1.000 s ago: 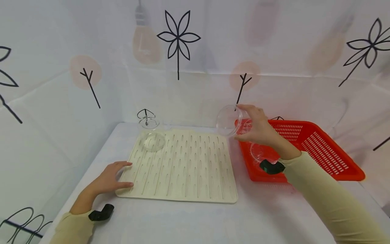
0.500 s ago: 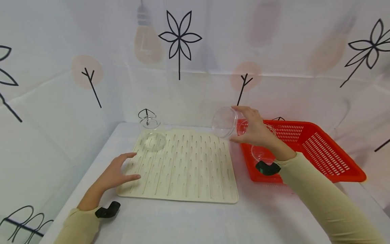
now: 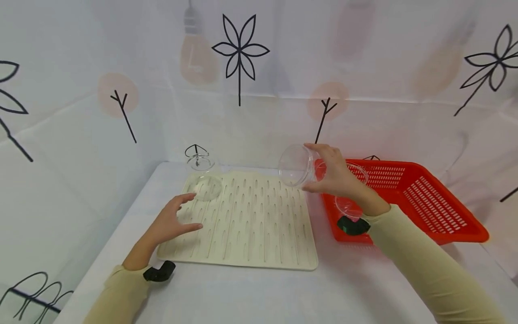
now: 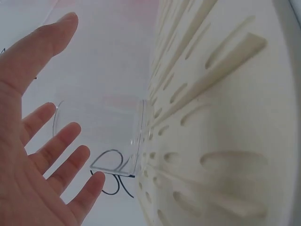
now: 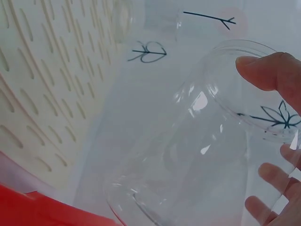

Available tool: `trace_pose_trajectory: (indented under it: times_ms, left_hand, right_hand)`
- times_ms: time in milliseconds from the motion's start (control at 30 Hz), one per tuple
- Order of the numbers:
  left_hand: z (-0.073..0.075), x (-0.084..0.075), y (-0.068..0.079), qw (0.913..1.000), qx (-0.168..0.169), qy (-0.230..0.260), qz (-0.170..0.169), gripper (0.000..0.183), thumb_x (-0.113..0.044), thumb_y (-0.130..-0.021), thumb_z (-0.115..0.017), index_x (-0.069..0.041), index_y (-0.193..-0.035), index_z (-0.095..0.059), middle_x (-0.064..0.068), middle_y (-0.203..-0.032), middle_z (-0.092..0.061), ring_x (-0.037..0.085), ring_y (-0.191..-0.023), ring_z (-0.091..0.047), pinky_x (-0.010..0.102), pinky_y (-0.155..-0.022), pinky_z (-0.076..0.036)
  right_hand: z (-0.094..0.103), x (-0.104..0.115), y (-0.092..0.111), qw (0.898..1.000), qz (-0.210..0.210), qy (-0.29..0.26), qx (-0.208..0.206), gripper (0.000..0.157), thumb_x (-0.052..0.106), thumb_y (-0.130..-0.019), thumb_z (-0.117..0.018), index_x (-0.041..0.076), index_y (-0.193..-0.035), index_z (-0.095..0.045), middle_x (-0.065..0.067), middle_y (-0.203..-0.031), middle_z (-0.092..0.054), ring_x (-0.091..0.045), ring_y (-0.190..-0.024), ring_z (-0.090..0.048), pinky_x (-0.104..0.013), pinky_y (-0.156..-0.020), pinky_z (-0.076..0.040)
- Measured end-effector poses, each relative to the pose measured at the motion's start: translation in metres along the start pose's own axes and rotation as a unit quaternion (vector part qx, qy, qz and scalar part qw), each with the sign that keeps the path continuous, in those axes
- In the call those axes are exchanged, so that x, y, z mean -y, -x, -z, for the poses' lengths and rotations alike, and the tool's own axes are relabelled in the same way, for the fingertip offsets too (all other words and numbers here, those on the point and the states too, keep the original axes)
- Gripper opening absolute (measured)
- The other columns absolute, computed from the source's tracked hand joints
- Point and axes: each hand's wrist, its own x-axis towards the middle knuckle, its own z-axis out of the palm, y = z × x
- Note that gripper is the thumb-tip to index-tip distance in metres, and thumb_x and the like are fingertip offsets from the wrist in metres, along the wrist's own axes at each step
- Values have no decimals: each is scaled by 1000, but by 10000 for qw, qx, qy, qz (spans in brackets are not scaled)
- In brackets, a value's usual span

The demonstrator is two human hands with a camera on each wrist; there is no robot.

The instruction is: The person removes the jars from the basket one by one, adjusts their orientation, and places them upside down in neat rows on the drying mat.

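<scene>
My right hand (image 3: 339, 175) holds a clear jar (image 3: 294, 165) tilted on its side, in the air between the mat and the basket. In the right wrist view, thumb and fingers grip around the ringed end of this jar (image 5: 188, 141). My left hand (image 3: 171, 220) hovers above the left part of a cream ribbed mat (image 3: 247, 234), fingers spread and holding nothing. Beyond it, another clear jar (image 3: 205, 182) stands on the mat's back left corner. The left wrist view shows that jar (image 4: 101, 127) with its ringed end against the mat.
A red plastic basket (image 3: 439, 204) sits to the right of the mat, with clear jar-like pieces (image 3: 347, 207) inside, partly hidden by my right arm. A white cloth with printed drawings covers the table (image 3: 251, 297) and rises as a backdrop (image 3: 267, 130).
My left hand has moved right and away from me, from the mat's left edge to over it. My right hand has carried the held jar slightly left and lower.
</scene>
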Motion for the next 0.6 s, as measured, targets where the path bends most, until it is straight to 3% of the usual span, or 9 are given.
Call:
trace_pose_trajectory:
  times_ms: [333,600]
  left_hand:
    - [-15,-19,-19,9987,-50,323,-398,88,-39,-70,-81,-12,-140,-36,12,-137,-41,30,-126,-38,49,-101,-32]
    - [-25,-30,-31,9966,-150,569,-581,85,-31,-70,-83,-12,-139,-38,10,-137,-42,31,-124,-38,47,-100,-33]
  right_hand:
    - [-7,3,-3,9995,299,-32,-20,92,14,-62,-86,12,-139,-35,-14,-135,-38,-34,-116,-30,-57,-84,-41]
    - [-12,8,-5,9994,318,-150,-31,93,15,-61,-87,13,-139,-37,-13,-135,-38,-34,-117,-29,-60,-89,-35]
